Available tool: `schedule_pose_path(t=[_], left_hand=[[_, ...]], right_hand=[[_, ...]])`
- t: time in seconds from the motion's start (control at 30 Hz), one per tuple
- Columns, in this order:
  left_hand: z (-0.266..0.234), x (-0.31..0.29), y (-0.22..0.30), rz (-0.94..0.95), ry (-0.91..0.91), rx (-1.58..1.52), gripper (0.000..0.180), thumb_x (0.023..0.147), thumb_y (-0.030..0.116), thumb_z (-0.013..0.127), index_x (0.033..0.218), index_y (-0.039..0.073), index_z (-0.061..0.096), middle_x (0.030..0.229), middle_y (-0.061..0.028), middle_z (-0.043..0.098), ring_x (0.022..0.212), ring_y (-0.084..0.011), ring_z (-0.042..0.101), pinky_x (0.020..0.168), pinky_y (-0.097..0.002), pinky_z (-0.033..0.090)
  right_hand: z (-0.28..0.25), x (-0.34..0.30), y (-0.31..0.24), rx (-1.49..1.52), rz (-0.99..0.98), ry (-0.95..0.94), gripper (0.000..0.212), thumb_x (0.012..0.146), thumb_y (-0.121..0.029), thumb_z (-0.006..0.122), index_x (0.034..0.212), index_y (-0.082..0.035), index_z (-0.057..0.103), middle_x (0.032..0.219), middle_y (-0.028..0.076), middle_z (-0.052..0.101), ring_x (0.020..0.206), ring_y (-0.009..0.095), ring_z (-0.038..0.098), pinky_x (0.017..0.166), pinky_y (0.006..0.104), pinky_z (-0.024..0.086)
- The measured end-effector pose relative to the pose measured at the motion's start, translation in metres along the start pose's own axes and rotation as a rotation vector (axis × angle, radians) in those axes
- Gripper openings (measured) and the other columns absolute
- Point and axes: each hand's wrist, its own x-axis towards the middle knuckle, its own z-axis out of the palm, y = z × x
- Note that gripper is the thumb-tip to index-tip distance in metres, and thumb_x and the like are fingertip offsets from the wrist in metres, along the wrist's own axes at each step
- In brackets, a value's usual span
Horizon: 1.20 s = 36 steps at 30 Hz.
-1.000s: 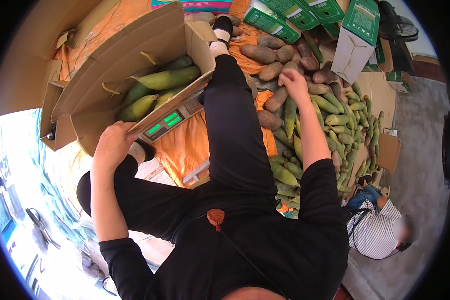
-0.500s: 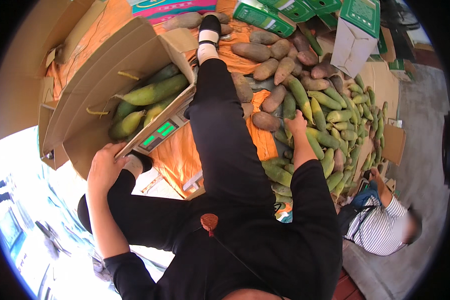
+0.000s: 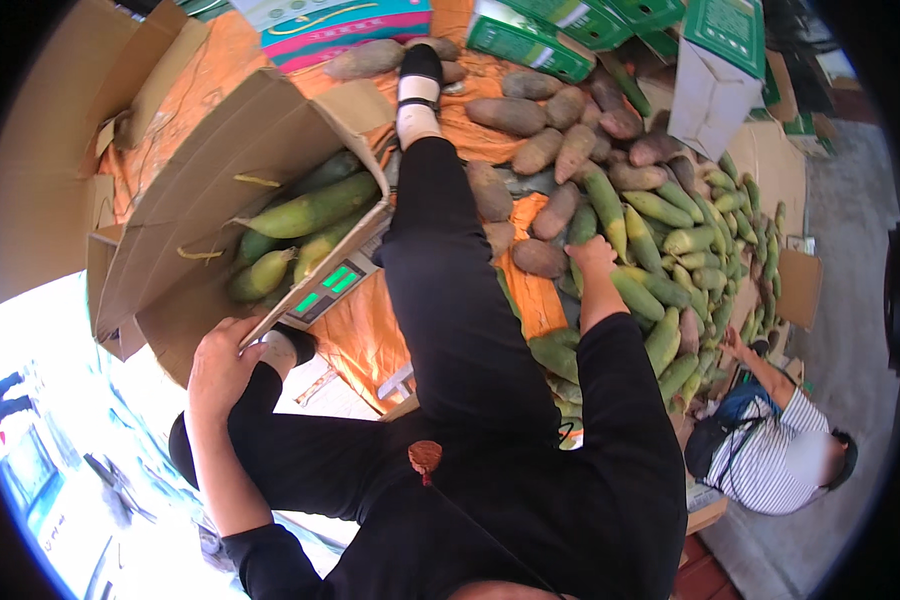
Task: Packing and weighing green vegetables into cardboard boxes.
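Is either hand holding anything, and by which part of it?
The left hand holds the carton by its rim, near end. The right hand is at a green radish; whether it grips it cannot be told.

Left hand out front-left, back of hand up, fingers and thumb in a pinch. Left forearm bare, runs forward from lower edge, wrist near straight. Right hand farther forward, front-right, palm down, fingers bent and pointing left, fingertips partly hidden. Right forearm bare, angled forward. Hands well apart. Left leg bent outward; right leg stretched forward.
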Motion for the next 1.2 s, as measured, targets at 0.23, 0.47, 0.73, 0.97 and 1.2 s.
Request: schedule_pose_path(t=[0.23, 0.47, 0.73, 0.97, 1.2], left_hand=[[0.005, -0.003, -0.011, 0.071, 0.032, 0.072, 0.033, 0.077, 0.009, 0.067, 0.110, 0.006, 0.066, 0.092, -0.0175, 0.061, 0.091, -0.0365, 0.060, 0.081, -0.0431, 0.047], [0.005, -0.006, -0.013, 0.097, 0.039, 0.059, 0.032, 0.080, 0.009, 0.065, 0.111, 0.006, 0.065, 0.094, -0.0174, 0.061, 0.092, -0.0369, 0.059, 0.082, -0.0439, 0.047], [0.005, -0.008, -0.018, 0.125, 0.027, 0.051, 0.030, 0.081, 0.009, 0.063, 0.110, 0.005, 0.065, 0.095, -0.0183, 0.062, 0.094, -0.0376, 0.059, 0.084, -0.0445, 0.046], [0.009, -0.008, -0.023, 0.154, 0.057, 0.047, 0.025, 0.083, 0.011, 0.062, 0.106, 0.004, 0.066, 0.094, -0.0191, 0.063, 0.094, -0.0376, 0.059, 0.084, -0.0442, 0.046], [0.011, -0.006, -0.024, 0.144, 0.035, 0.077, 0.025, 0.082, 0.013, 0.063, 0.105, 0.004, 0.067, 0.095, -0.0194, 0.063, 0.094, -0.0379, 0.059, 0.085, -0.0446, 0.046]], right_hand=[[0.015, 0.008, 0.016, 0.275, -0.090, 0.057, 0.068, 0.067, -0.036, 0.079, 0.120, -0.002, 0.054, 0.113, 0.016, 0.064, 0.107, 0.033, 0.060, 0.092, 0.0430, 0.045], [0.033, 0.037, 0.056, 1.150, -0.154, -0.347, 0.059, 0.071, -0.023, 0.080, 0.118, -0.001, 0.053, 0.111, 0.010, 0.060, 0.098, 0.024, 0.059, 0.085, 0.0355, 0.047], [-0.038, -0.063, 0.020, 1.213, -0.577, -0.347, 0.047, 0.079, -0.017, 0.073, 0.120, -0.003, 0.052, 0.108, 0.007, 0.059, 0.100, 0.021, 0.056, 0.086, 0.0321, 0.043], [-0.155, -0.204, -0.052, 0.988, -1.264, -0.200, 0.056, 0.073, -0.014, 0.075, 0.123, 0.000, 0.052, 0.113, 0.007, 0.058, 0.104, 0.016, 0.055, 0.092, 0.0301, 0.042], [-0.192, -0.325, -0.142, 0.557, -1.835, -0.112, 0.057, 0.073, -0.017, 0.075, 0.123, -0.002, 0.054, 0.110, 0.006, 0.060, 0.101, 0.015, 0.057, 0.089, 0.0294, 0.045]])
